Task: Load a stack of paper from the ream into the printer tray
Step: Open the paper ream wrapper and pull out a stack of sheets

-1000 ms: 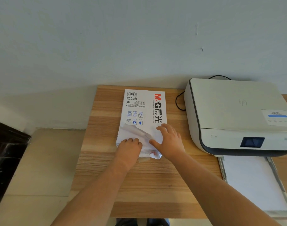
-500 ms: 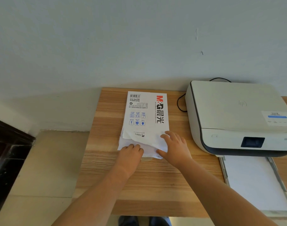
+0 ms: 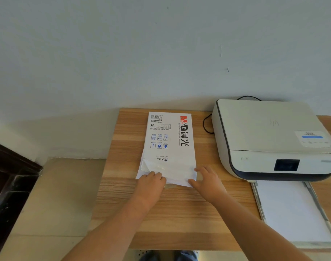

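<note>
Ream point(image 3: 170, 146) flat on table point(image 3: 123, 194), left of printer point(image 3: 264, 136). Left hand point(image 3: 151, 187) fingers curled together on its near edge flap. Right hand point(image 3: 208, 182) fingers spread at the near-right corner; grip unclear.

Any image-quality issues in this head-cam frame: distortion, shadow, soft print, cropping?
Head view: wide-angle bending curves the table edge and printer; a soft diagonal shadow crosses the wall left of the ream; the ream's small print is too soft to read, its big red logo is clear; the printer tray is cut off at the right; both hands look sharp.
</note>
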Motion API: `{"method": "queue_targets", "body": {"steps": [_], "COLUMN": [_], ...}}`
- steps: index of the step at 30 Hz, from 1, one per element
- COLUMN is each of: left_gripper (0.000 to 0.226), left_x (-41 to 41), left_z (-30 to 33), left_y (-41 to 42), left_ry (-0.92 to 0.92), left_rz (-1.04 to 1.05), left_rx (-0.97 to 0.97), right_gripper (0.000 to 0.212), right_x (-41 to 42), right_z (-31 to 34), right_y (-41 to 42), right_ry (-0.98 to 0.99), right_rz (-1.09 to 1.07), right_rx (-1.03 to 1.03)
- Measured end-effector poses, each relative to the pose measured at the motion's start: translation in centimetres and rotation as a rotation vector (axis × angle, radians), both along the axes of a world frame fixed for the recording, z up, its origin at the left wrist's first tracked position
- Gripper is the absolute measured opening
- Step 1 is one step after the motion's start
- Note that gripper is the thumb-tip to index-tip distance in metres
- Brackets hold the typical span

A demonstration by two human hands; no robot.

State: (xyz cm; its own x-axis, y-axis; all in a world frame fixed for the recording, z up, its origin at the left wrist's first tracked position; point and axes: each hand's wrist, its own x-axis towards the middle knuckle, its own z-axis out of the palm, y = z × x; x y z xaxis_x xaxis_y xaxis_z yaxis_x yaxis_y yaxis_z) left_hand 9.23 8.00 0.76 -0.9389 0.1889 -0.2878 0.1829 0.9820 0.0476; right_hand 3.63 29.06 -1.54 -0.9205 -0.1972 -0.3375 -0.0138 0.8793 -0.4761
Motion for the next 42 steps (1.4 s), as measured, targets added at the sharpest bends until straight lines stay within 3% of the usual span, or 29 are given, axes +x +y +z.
{"method": "queue_targets", "body": {"steps": [7,9,11,13,16,18,23,29,34,39,42], "left_gripper": [0.020,0.015,0.026,0.013,0.057,0.064,0.045,0.033,0.025,0.035,0.039], "left_x": [2.7,3.0,3.0,3.0,3.0,3.0,2.3,1.4,0.8,0.6,0.6], "left_z": [-1.5,-1.4,-1.2,-1.8,-1.9,-1.4,-1.8,-3.4,-3.4,-3.7,-3.4], "left_y": [0.5,0.2,0.0,-0.8,-2.1,-2.9,-4.1,-4.4,-4.8,-5.1,-4.9], "left_ry": [0.006,-0.005,0.010,0.070,0.070,0.100,0.016,-0.160,-0.181,-0.209,-0.252], "left_rz": [-0.036,-0.092,-0.173,-0.177,-0.038,0.053,0.376,0.879,0.946,0.953,0.937], "left_rx": [-0.008,0.008,-0.008,0.047,0.134,0.150,0.195,0.727,0.808,0.830,0.841], "right_gripper": [0.057,0.058,0.049,0.041,0.046,0.046,0.034,0.034,0.049,0.026,0.029], "right_x": [0.8,1.0,1.0,0.9,0.7,0.7,1.6,2.7,3.4,3.6,3.5], "right_z": [-0.2,-0.4,-0.6,-0.9,-1.2,-1.2,-1.0,-0.8,-0.3,0.3,0.1], "right_y": [-0.2,-0.4,-0.8,-1.0,-1.1,-1.1,-1.0,-0.5,-0.9,-1.6,-1.8], "right_ry": [-0.309,-0.439,-0.529,-0.557,-0.597,-0.624,-0.651,-0.653,-0.523,-0.382,-0.390], "right_rz": [-0.263,-0.388,-0.528,-0.597,-0.655,-0.676,-0.684,-0.659,-0.627,-0.432,-0.375], "right_rx": [-0.082,-0.169,-0.325,-0.392,-0.420,-0.448,-0.498,-0.507,-0.394,-0.211,-0.210]}}
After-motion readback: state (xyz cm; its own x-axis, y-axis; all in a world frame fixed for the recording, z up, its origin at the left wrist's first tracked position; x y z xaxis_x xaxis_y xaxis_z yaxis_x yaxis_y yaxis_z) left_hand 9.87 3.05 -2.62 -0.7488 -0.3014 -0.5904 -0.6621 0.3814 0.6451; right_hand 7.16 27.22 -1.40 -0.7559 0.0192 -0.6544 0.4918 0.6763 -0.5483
